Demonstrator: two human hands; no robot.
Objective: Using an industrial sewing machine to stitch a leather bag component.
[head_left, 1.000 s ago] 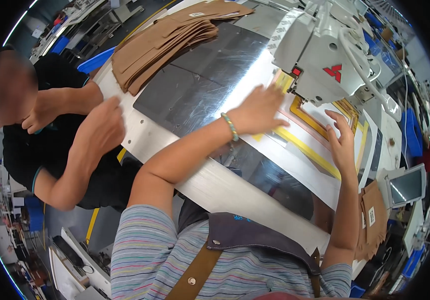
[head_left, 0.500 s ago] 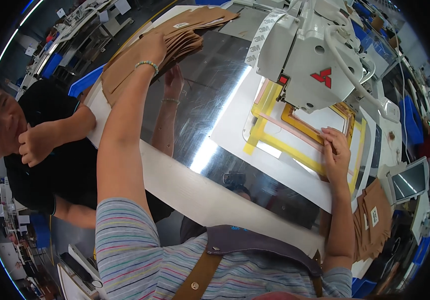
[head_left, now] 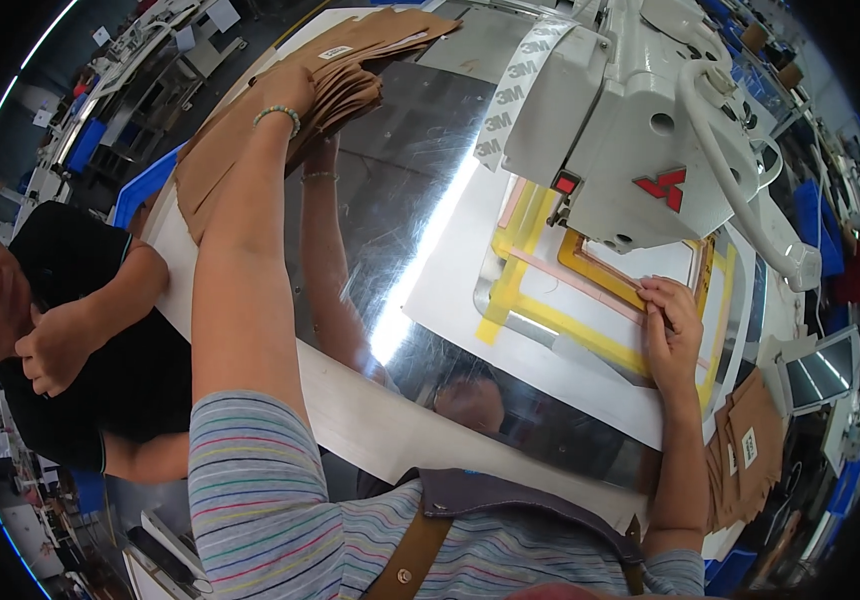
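Observation:
My left hand (head_left: 290, 92) reaches up to a fanned stack of brown cut pieces (head_left: 220, 170) at the upper left, its fingers closed on the stack. My right hand (head_left: 672, 330) grips the edge of an orange-yellow frame (head_left: 595, 268) with thumb and fingers. That frame sits partly under the head of a white sewing machine (head_left: 590, 190), on a white sheet (head_left: 450, 300) marked with yellow and pink tape (head_left: 522, 314). A steel plate (head_left: 400, 140) beneath reflects my left arm.
A co-worker (head_left: 80, 330) in a black shirt leans at the table's left. Blue bins (head_left: 815, 225) stand behind the machine at right. A screen (head_left: 818, 372) and more brown pieces (head_left: 740, 450) are at the right. The table's pale front edge (head_left: 370, 420) crosses before me.
My left hand has moved from the taped sheet up-left onto the brown stack. My right hand has closed on the frame's edge. The co-worker's raised forearm has lowered.

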